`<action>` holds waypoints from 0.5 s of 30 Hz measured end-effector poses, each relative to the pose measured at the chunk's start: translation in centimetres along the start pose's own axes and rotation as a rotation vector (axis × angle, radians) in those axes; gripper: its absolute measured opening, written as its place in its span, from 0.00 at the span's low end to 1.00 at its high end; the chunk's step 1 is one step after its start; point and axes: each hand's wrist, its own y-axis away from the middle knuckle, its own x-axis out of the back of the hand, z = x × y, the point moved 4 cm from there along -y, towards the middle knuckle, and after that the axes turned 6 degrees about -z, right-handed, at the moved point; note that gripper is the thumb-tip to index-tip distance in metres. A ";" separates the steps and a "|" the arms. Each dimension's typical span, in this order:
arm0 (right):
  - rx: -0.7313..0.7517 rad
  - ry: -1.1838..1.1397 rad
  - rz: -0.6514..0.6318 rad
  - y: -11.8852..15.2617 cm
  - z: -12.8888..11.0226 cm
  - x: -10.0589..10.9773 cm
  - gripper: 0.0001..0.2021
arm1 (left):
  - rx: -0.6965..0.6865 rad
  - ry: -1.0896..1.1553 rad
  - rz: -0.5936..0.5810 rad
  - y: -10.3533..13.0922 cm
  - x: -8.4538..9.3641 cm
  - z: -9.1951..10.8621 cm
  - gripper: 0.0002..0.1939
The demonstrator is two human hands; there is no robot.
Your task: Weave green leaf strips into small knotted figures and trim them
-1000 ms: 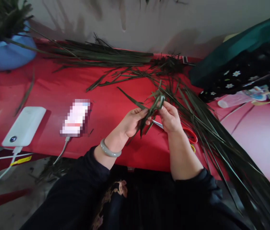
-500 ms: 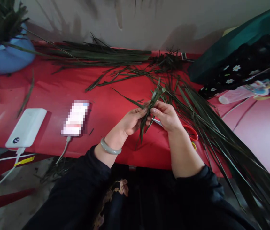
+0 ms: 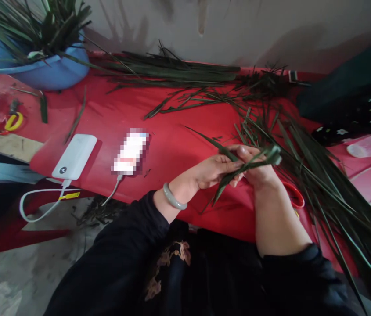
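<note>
Long green palm leaf strips (image 3: 228, 179), folded together into a small piece, are between my two hands over the red table (image 3: 178, 145). My left hand (image 3: 213, 171), a pale bangle (image 3: 174, 197) on its wrist, pinches the piece between thumb and fingers. Curled around the piece from the other side is my right hand (image 3: 259, 169), its thumb raised and some fingers hidden behind the leaf. One folded strip end (image 3: 272, 154) sticks out to the right across that hand. Beside my right forearm shows a red scissors handle (image 3: 296, 195), partly covered.
Loose palm leaves (image 3: 330, 175) lie along the right, more (image 3: 178, 72) along the wall. A blue basin (image 3: 53, 72) of leaves stands back left. A white power bank (image 3: 75, 156), a phone (image 3: 131, 151) and yellow-handled cutters (image 3: 14, 122) lie left. Flowered dark fabric (image 3: 363, 114) is at right.
The view has swung left, showing more of the basin and the cutters. The folded leaf piece has tipped over to the right, and my right hand has turned with its thumb up.
</note>
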 end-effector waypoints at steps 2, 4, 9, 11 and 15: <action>-0.135 0.004 -0.101 0.2 0.5 -1.0 0.24 | 0.041 -0.030 -0.097 -0.1 -0.8 -0.4 0.22; -0.122 -0.027 -0.150 0.5 0.3 -1.8 0.23 | 0.062 -0.033 -0.157 -0.1 -1.4 -0.6 0.22; 0.052 -0.198 -0.046 0.2 -0.3 -2.0 0.17 | 0.070 0.008 -0.174 0.1 -1.5 -0.7 0.19; 0.076 -0.235 0.025 -0.1 -0.1 -1.7 0.17 | 0.068 0.035 -0.179 0.1 -1.5 -0.8 0.18; 0.093 -0.183 0.081 -0.6 0.3 -1.6 0.18 | 0.028 0.077 -0.148 0.1 -1.3 -0.9 0.18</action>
